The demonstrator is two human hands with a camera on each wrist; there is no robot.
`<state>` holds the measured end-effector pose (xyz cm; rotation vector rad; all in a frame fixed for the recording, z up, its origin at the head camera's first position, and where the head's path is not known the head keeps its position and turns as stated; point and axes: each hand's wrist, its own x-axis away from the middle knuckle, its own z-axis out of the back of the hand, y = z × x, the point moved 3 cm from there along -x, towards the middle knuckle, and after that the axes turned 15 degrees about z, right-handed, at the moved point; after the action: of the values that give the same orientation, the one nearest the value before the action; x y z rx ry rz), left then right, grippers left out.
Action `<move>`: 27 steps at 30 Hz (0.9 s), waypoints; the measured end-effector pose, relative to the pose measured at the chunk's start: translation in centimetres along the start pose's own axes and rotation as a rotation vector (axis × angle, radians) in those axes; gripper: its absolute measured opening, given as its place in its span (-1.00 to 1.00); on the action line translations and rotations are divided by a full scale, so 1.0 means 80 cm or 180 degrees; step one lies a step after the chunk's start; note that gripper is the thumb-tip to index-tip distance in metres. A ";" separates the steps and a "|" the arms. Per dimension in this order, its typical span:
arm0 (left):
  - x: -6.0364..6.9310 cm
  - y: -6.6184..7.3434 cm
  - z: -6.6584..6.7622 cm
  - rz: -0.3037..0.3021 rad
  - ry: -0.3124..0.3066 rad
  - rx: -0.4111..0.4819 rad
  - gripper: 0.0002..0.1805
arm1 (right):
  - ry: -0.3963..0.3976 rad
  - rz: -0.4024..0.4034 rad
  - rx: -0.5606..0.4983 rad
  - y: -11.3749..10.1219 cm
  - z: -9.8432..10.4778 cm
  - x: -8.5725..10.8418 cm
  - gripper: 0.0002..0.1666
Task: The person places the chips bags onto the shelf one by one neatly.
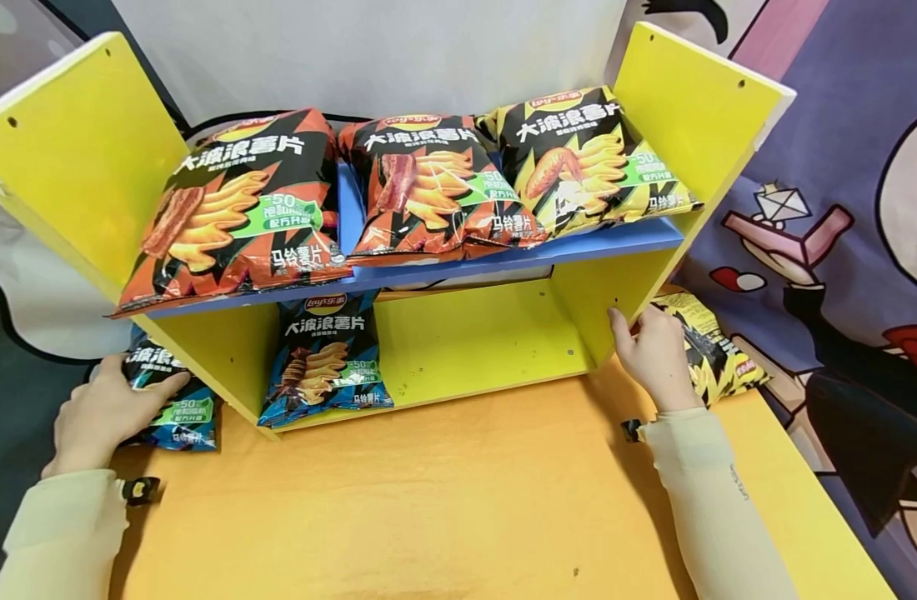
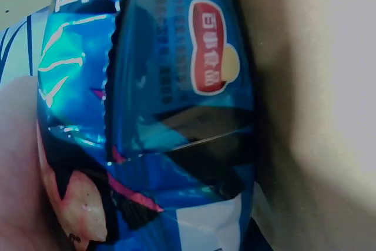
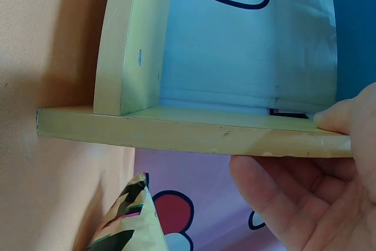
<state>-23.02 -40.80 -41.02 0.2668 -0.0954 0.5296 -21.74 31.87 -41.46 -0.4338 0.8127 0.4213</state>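
At the left of the head view my left hand (image 1: 102, 412) grips a blue chip bag (image 1: 192, 417) standing outside the shelf's left side; the blue bag (image 2: 182, 104) fills the left wrist view between thumb and palm. My right hand (image 1: 657, 354) pinches the front edge of the shelf's right side panel (image 1: 604, 308). In the right wrist view the thumb of my right hand (image 3: 311, 192) lies on one face of the panel (image 3: 194, 133), the fingers on the other. Another blue bag (image 1: 327, 358) stands in the lower compartment at its left end.
On the blue upper board (image 1: 443, 268) lean two red bags (image 1: 237, 208) (image 1: 439, 187) and a yellow bag (image 1: 586, 162). A further yellow bag (image 1: 717, 350) lies right of the shelf, behind my right hand. The orange table (image 1: 428, 500) extends in front; printed cloth (image 1: 841, 167) hangs behind.
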 end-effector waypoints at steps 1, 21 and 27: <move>0.001 0.000 0.000 0.0012 0.0036 0.0026 0.35 | -0.0001 0.0003 0.0003 0.000 0.000 0.000 -0.68; 0.044 0.012 -0.003 -0.0203 0.0517 0.0364 0.20 | 0.0024 0.0000 -0.0015 0.001 0.000 -0.001 -0.68; 0.065 0.016 -0.003 -0.0084 0.0822 0.0575 0.13 | 0.0020 -0.0001 -0.0013 0.001 0.000 0.000 -0.65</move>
<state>-19.18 -37.14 -40.14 0.3728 0.2074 0.5429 -21.80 31.92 -41.48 -0.4392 0.8180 0.4216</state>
